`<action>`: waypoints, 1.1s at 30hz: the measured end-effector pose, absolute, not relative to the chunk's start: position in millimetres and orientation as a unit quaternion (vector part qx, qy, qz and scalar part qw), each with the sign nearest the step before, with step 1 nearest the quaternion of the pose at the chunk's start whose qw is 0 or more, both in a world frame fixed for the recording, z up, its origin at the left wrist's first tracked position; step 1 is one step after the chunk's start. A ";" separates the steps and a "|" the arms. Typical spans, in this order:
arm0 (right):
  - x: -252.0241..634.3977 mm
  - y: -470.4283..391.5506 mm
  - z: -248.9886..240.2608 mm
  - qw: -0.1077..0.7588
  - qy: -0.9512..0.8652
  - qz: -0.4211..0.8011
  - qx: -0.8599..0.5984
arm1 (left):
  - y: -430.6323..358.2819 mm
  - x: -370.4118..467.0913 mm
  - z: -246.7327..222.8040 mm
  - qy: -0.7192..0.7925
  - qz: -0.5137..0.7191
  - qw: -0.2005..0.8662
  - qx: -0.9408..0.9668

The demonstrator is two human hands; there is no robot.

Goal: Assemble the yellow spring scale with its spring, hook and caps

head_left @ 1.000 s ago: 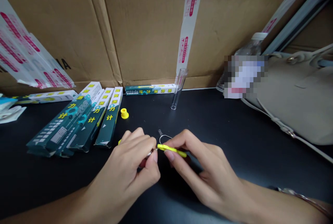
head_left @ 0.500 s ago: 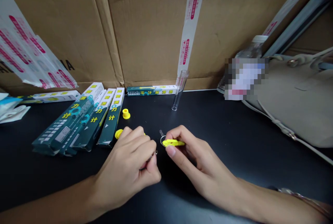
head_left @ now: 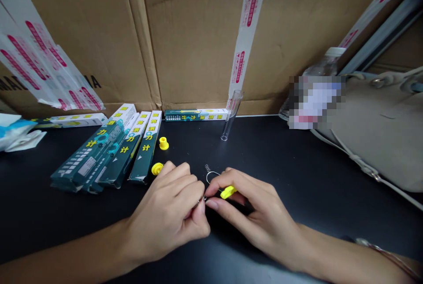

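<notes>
My left hand is closed, knuckles up, around a thin metal piece whose end pokes out by the thumb; the rest is hidden in the fist. Against that end, my right hand brings its thumb and index finger together. A bright yellow plastic piece is tucked in the right hand behind the index finger. Beyond that finger show a silver wire ring and a small coil spring; whether they are joined I cannot tell. Left of the hands lies a yellow flanged cap, partly covered by my left hand.
Another yellow cap sits farther back. A clear tube stands upright. Several green-and-white boxes lie at left, one more box along the cardboard wall. A bottle and a grey bag are at right.
My right hand has turned and moved its fingertips to the metal end at the left fist. The yellow piece has shifted from the fingertips back into the hand.
</notes>
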State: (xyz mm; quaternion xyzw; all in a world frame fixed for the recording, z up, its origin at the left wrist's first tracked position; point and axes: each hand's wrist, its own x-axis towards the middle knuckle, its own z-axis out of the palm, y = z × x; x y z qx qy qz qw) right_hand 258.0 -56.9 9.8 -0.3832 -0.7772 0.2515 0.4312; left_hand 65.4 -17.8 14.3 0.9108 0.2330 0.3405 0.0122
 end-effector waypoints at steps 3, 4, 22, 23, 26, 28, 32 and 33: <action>257.2 -55.7 8.0 0.444 -0.779 0.232 -0.376 | -17.7 65.0 12.7 0.232 0.348 0.022 0.908; 256.8 -55.5 7.8 0.449 -0.783 0.225 -0.367 | -17.5 64.8 12.2 0.235 0.348 0.024 0.907; 270.8 -46.6 6.2 0.424 -0.836 0.141 -0.318 | -15.9 64.9 10.5 0.221 0.366 0.007 0.904; 271.4 -45.7 7.1 0.430 -0.839 0.133 -0.306 | -16.1 64.8 10.7 0.221 0.366 0.007 0.904; 273.5 -43.3 8.8 0.438 -0.855 0.094 -0.262 | -16.5 64.9 10.5 0.221 0.366 0.006 0.904; 274.7 -42.2 8.6 0.439 -0.860 0.068 -0.251 | -16.8 65.4 10.5 0.222 0.363 0.005 0.905; 275.9 -42.0 7.6 0.445 -0.855 0.039 -0.263 | -17.1 66.5 11.5 0.221 0.362 0.000 0.905; 275.9 -42.3 7.7 0.444 -0.855 0.034 -0.266 | -17.2 66.6 11.8 0.221 0.363 -0.002 0.905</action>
